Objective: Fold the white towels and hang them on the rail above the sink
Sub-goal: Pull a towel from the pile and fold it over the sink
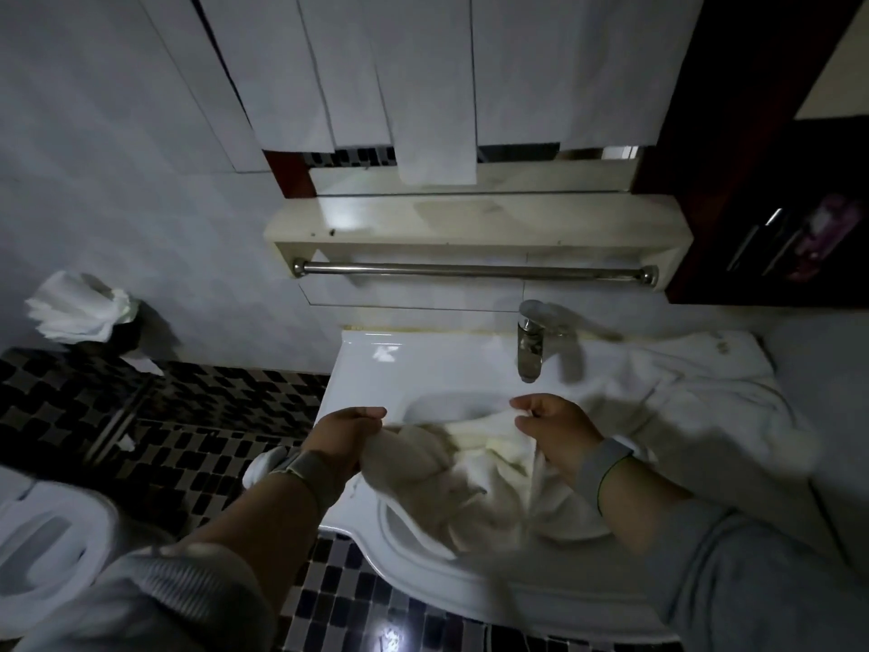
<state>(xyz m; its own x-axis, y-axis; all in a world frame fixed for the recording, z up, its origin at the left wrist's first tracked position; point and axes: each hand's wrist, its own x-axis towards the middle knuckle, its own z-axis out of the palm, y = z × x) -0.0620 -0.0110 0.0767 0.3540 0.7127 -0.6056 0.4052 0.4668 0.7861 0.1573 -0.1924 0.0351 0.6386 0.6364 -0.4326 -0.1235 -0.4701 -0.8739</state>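
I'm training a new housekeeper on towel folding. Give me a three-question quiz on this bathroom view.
1. True or false: the rail already has a towel on it.
2. What do the left hand and right hand grip? A) the tap B) a white towel C) a sponge
3. Where does the second towel lie, relative to the tap?

Key: 1 false, it is bare. 2 B, the towel over the sink. 3 To its right, crumpled on the counter.
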